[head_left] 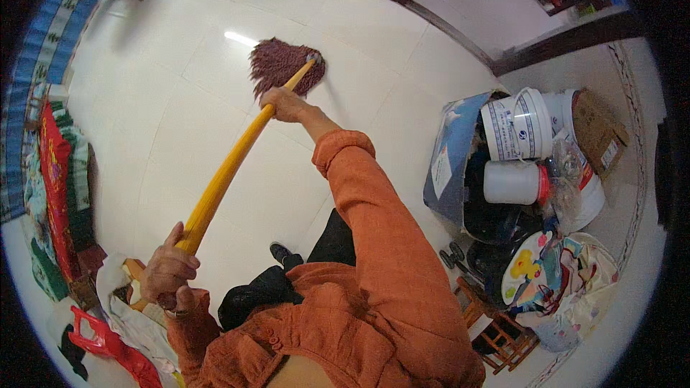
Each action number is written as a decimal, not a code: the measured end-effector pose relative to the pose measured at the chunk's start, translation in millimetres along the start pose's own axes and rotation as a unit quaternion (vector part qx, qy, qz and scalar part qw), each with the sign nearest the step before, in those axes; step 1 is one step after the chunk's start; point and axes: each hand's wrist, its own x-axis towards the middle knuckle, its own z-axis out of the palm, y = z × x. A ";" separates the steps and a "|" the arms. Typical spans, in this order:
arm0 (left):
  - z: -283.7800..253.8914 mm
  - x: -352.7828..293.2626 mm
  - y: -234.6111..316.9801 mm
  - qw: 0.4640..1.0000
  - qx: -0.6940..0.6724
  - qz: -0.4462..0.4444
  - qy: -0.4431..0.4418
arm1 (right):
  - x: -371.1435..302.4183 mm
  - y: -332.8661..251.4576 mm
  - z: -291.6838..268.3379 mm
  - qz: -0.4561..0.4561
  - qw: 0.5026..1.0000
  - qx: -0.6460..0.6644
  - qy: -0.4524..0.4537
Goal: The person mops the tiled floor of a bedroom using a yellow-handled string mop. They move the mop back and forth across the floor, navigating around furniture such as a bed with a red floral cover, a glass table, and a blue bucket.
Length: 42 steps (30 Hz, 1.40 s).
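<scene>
A mop reaches across the middle of the view, its yellow handle point(228, 172) slanting from lower left to upper right. The brown, shaggy mop head point(275, 66) lies spread on the pale tiled floor. My right hand point(286, 105) is wrapped round the handle a short way above the head, with that arm stretched forward in a rolled orange sleeve. Close to my body on the left, my left hand point(171, 276) grips the handle's upper end, its index finger lying along the shaft.
On the right stand a blue-sided box point(454, 154), a white bucket point(516, 126), a red-lidded jar point(512, 182) and a small wooden stool point(497, 334). Red cloth point(57, 187) and a red plastic bag point(108, 341) are at the left. A dark door frame point(560, 50) is at the upper right.
</scene>
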 end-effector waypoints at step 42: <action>-290.1 -304.3 146.3 0.908 -0.178 -0.069 0.372 | -139.9 -339.5 343.5 0.106 0.991 -0.060 0.046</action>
